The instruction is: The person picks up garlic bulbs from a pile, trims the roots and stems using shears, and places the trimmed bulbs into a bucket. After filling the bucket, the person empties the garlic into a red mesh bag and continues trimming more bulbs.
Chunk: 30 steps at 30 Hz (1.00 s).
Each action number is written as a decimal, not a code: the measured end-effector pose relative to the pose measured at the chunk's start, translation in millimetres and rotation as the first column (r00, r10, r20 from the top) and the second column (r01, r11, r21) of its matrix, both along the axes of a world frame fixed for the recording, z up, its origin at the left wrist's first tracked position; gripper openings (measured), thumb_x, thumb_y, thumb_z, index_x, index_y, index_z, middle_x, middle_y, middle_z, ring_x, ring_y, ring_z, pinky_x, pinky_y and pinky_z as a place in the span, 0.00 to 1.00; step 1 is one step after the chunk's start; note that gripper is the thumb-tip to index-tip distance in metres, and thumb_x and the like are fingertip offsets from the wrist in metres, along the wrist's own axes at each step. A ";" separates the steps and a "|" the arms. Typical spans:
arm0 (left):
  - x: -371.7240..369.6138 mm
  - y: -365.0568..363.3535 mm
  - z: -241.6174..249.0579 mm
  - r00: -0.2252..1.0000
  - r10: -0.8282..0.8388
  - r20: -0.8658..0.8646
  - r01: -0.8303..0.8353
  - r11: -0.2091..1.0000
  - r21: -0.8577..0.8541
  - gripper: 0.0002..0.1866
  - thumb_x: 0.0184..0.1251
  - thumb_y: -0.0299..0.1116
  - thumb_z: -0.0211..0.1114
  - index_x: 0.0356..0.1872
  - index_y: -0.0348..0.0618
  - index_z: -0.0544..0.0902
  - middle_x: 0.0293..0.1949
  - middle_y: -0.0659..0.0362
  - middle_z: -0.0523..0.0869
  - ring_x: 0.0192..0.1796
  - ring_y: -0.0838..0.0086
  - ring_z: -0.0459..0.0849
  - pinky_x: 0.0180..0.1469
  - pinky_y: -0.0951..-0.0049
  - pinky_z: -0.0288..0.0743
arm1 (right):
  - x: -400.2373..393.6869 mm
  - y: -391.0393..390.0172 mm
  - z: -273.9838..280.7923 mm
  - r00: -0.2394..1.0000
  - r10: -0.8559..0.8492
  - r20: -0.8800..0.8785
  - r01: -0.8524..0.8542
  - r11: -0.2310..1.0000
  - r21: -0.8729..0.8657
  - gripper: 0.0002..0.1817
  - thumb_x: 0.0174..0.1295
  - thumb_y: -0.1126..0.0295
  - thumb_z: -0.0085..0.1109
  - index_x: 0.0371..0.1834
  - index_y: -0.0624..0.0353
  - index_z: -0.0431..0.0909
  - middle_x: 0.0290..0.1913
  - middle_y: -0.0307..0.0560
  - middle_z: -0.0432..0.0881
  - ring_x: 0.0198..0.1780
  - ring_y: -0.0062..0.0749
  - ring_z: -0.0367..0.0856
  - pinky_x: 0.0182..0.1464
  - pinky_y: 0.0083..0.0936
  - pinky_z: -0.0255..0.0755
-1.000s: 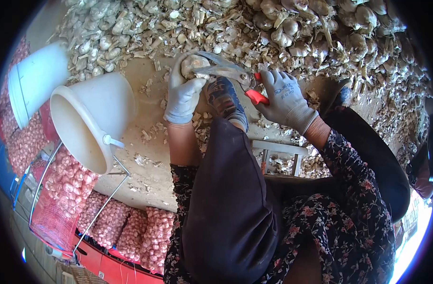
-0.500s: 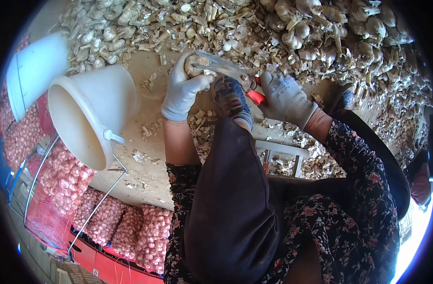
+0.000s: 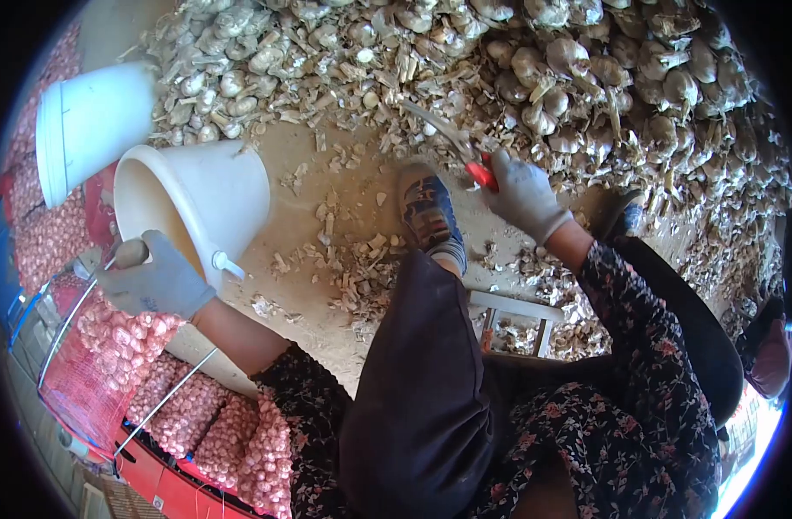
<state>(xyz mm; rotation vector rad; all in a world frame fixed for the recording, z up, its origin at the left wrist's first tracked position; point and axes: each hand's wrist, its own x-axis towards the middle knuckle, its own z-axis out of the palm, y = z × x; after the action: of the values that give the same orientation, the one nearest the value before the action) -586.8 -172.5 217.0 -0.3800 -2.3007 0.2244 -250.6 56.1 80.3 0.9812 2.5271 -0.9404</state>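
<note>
My left hand [image 3: 160, 278], in a grey-white glove, is at the far left, over the top of a red mesh bag [image 3: 77, 374] of garlic and in front of the white bucket's mouth. Its fingers are curled round a brownish rounded garlic bulb [image 3: 132, 253], mostly hidden by the glove. In my gloved right hand [image 3: 524, 195] are red-handled pruning shears [image 3: 452, 134], held above the floor near my shoe, blades pointing up and left toward the heap. Nothing sits between the blades.
A white bucket [image 3: 250, 186] lies tilted at left, with another pale bucket [image 3: 102, 121] behind it. A large garlic heap [image 3: 569, 65] spreads along the far side. Filled mesh bags [image 3: 227, 432] stand at lower left. Dry trimmings [image 3: 370, 268] litter the floor by a metal stool frame [image 3: 517, 304].
My left hand has left the shears with the garlic bulb and swung left and down to the mesh bag. My right hand has shifted slightly, still holding the shears.
</note>
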 end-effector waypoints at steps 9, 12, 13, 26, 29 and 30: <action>27.5 179.6 -199.9 0.461 -0.431 0.776 0.404 0.880 0.249 0.32 0.60 0.49 0.59 0.63 0.48 0.63 0.63 0.42 0.67 0.63 0.42 0.64 0.60 0.49 0.64 | -89.5 42.9 -49.0 0.987 0.066 0.146 -0.077 0.995 0.067 0.18 0.59 0.61 0.56 0.44 0.64 0.68 0.35 0.56 0.83 0.39 0.49 0.83 0.42 0.40 0.76; 56.3 156.8 -206.7 0.375 -0.632 0.678 0.492 0.756 0.433 0.26 0.58 0.43 0.64 0.57 0.49 0.73 0.61 0.43 0.68 0.59 0.47 0.70 0.59 0.56 0.68 | -72.9 28.6 -31.5 0.952 0.178 0.248 -0.166 0.984 -0.071 0.18 0.59 0.61 0.56 0.45 0.63 0.68 0.36 0.55 0.83 0.39 0.48 0.84 0.43 0.39 0.76; 64.2 143.1 -197.6 0.299 -0.605 0.738 0.438 0.774 0.457 0.21 0.55 0.38 0.64 0.52 0.50 0.76 0.62 0.45 0.67 0.57 0.45 0.72 0.57 0.54 0.69 | -65.3 28.3 -21.9 0.935 0.250 0.251 -0.233 0.968 -0.095 0.18 0.59 0.61 0.56 0.46 0.63 0.68 0.35 0.54 0.83 0.39 0.47 0.84 0.42 0.38 0.76; 56.3 71.3 -233.4 0.211 -0.857 0.471 -0.475 0.331 0.815 0.23 0.52 0.20 0.64 0.53 0.35 0.74 0.43 0.57 0.76 0.42 0.78 0.75 0.43 0.79 0.73 | -27.0 10.1 -32.9 0.935 0.216 0.281 -0.207 0.976 -0.062 0.18 0.60 0.59 0.54 0.44 0.62 0.70 0.35 0.57 0.83 0.39 0.51 0.84 0.42 0.41 0.76; 70.7 56.8 -235.8 0.470 -0.714 0.519 -0.220 0.475 0.852 0.30 0.53 0.27 0.66 0.59 0.35 0.68 0.49 0.52 0.74 0.46 0.69 0.77 0.46 0.71 0.75 | -18.2 -0.1 -19.5 0.913 0.285 0.293 -0.269 0.959 -0.095 0.18 0.59 0.60 0.55 0.45 0.62 0.68 0.36 0.56 0.83 0.40 0.49 0.83 0.43 0.40 0.76; 71.9 44.4 -235.5 0.472 -0.705 0.529 -0.229 0.481 0.846 0.30 0.53 0.27 0.66 0.59 0.35 0.68 0.49 0.52 0.74 0.46 0.69 0.77 0.46 0.71 0.75 | -11.8 -2.5 -19.5 0.918 0.286 0.274 -0.272 0.958 -0.088 0.19 0.58 0.60 0.55 0.46 0.62 0.68 0.36 0.55 0.83 0.41 0.48 0.83 0.43 0.40 0.76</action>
<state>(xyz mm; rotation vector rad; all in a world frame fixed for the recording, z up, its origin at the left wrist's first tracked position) -514.9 -128.2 -18.5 -0.3757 -2.8057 -1.6855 -262.4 53.7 60.8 0.6610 2.3092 -0.7148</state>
